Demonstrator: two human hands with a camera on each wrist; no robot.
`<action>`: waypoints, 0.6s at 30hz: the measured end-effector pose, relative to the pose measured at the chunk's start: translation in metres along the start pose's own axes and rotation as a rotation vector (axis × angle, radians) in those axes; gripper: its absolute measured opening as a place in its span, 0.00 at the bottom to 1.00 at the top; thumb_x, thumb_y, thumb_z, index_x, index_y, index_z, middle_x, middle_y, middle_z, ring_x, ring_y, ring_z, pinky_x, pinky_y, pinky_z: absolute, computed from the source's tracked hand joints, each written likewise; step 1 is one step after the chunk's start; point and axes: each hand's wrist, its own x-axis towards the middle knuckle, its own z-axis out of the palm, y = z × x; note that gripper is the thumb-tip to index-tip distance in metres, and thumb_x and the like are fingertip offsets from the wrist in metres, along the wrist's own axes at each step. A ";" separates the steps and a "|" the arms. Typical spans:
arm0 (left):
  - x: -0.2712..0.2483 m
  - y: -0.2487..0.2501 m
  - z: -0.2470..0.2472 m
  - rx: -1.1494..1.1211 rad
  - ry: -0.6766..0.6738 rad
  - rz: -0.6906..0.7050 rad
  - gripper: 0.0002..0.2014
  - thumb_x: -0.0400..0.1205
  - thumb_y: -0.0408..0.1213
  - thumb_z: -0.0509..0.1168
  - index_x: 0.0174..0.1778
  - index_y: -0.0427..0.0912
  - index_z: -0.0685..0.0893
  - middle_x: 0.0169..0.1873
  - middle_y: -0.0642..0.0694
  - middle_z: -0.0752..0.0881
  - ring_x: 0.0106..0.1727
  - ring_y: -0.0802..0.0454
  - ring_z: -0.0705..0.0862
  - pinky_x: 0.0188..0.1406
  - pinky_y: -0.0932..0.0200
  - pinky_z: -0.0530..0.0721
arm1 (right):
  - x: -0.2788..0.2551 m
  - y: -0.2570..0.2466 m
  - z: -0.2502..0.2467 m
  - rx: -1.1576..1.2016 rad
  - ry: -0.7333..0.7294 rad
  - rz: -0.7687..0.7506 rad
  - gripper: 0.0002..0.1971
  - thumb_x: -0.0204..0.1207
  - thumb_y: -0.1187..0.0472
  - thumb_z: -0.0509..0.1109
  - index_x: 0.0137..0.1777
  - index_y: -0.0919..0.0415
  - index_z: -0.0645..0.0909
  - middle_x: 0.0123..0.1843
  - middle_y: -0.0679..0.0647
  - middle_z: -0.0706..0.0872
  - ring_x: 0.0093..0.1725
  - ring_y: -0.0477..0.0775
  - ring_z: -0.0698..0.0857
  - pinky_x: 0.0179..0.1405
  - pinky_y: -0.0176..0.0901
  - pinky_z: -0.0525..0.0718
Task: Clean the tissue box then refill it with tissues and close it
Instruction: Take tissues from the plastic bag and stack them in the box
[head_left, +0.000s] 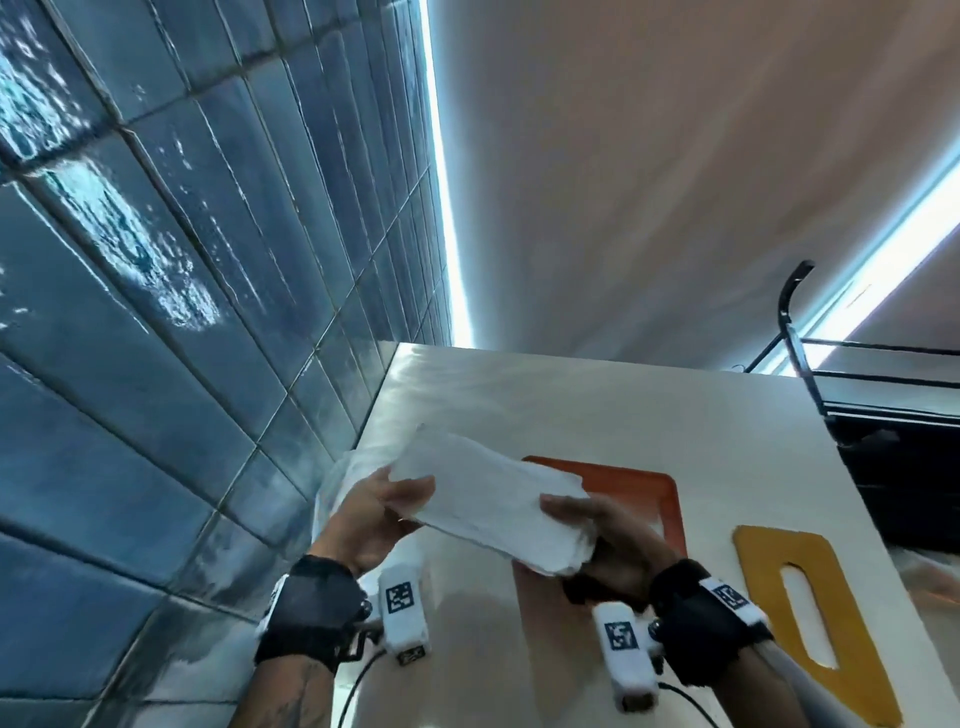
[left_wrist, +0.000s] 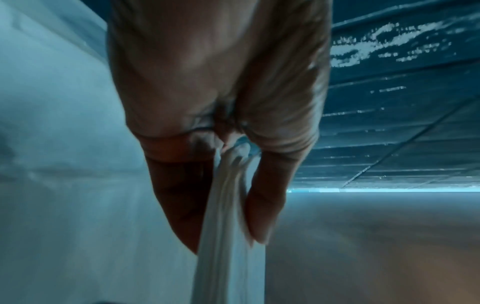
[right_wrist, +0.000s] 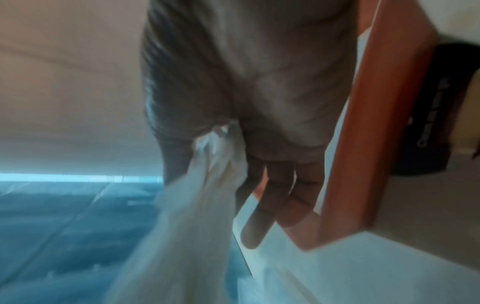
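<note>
Blue tiled wall (head_left: 156, 260) fills the space left of the left hand; a pale tabletop (head_left: 597, 415) lies under both hands.

Left hand (head_left: 371, 519) pinches one short end of the tissue stack (head_left: 488, 506), thumb on top, fingers (left_wrist: 179, 205) beneath; in the left wrist view the sheets run out edge-on between thumb and fingers.

Stack spans the gap between the hands, lifted off the tabletop, slightly bowed, edges ragged.

Right hand (head_left: 608, 551) grips the other short end, thumb over the top, fingers curled under. Right wrist view is blurred, but white sheets are bunched in the grasp.

Directly under and beyond the right hand: orange tissue box (head_left: 644, 499), lying open. Right of that hand, apart from the box: yellow lid (head_left: 810, 613) with its slot, flat on the tabletop. Further right, a dark wire rack (head_left: 883, 441).

Judgement: refill stage; stack not yet in the box, lid off.

Risks:
- Loose edge sheets could peel away or snag on the box rim as the stack goes down, because only the ends are held.
- Middle may sag and fold, so the stack seats crooked and the lid won't close flush.
- Uneven pinch could fan the sheets.
</note>
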 end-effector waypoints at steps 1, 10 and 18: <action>0.000 -0.002 0.013 0.016 -0.086 -0.008 0.20 0.68 0.22 0.73 0.58 0.31 0.87 0.53 0.35 0.92 0.49 0.41 0.92 0.45 0.51 0.92 | -0.008 -0.006 -0.008 0.069 0.023 -0.030 0.31 0.74 0.65 0.78 0.76 0.68 0.76 0.76 0.71 0.78 0.75 0.74 0.77 0.75 0.72 0.74; 0.015 -0.024 0.099 0.147 -0.137 -0.134 0.07 0.77 0.20 0.63 0.40 0.29 0.87 0.48 0.32 0.86 0.41 0.37 0.88 0.31 0.49 0.89 | -0.050 -0.028 -0.050 0.191 0.290 -0.280 0.26 0.84 0.51 0.66 0.76 0.65 0.76 0.74 0.71 0.80 0.72 0.73 0.80 0.65 0.63 0.84; 0.016 -0.038 0.129 0.073 -0.073 -0.071 0.18 0.79 0.31 0.72 0.60 0.21 0.82 0.43 0.34 0.90 0.37 0.41 0.90 0.25 0.55 0.88 | -0.061 -0.028 -0.059 0.243 0.347 -0.360 0.24 0.82 0.49 0.69 0.71 0.64 0.82 0.67 0.66 0.87 0.61 0.66 0.88 0.52 0.54 0.91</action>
